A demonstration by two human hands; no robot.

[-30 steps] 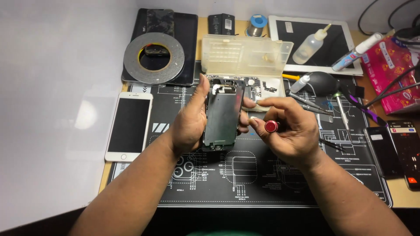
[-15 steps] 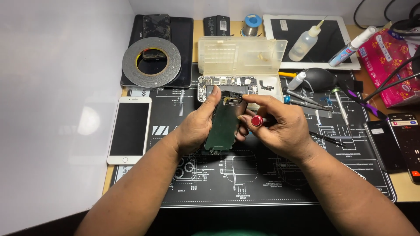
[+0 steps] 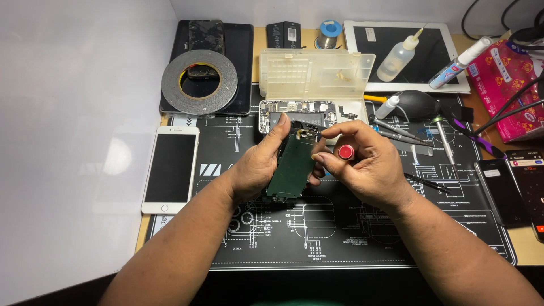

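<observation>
left hand (image 3: 258, 170): grip curled around a dark green phone part (image 3: 292, 167), thumb lying along its left edge and fingers hidden behind it, so the part stands tilted above the middle of the black work mat (image 3: 340, 226). right hand (image 3: 362, 167): grip pinched together, thumb and forefinger pressed on a small tool with a red cap (image 3: 346, 152), the fingertips touching the right edge and top of the part; the tool's tip is hidden by the fingers. just behind the hands, on the far side of the mat, lies an opened phone body (image 3: 300, 113) with its inner parts exposed, partly covered by the raised part. behind that stands a clear plastic parts box (image 3: 314, 73) with its lid open. far left: a grey tape roll (image 3: 198, 82) lying on a dark tablet (image 3: 241, 68). left of the hands, well apart: a white phone (image 3: 171, 169), face up, at the mat's edge. right of the hands: screwdrivers (image 3: 445, 141) and tweezers (image 3: 396, 136) on the mat, a black rubber blower (image 3: 419, 105), a white tablet (image 3: 408, 54) carrying a squeeze bottle (image 3: 399, 56), a pink tissue pack (image 3: 507, 90) and dark phones (image 3: 513, 187) at the desk's right edge. the green part shows a flat board-like face with small metal fittings at its top end.
</observation>
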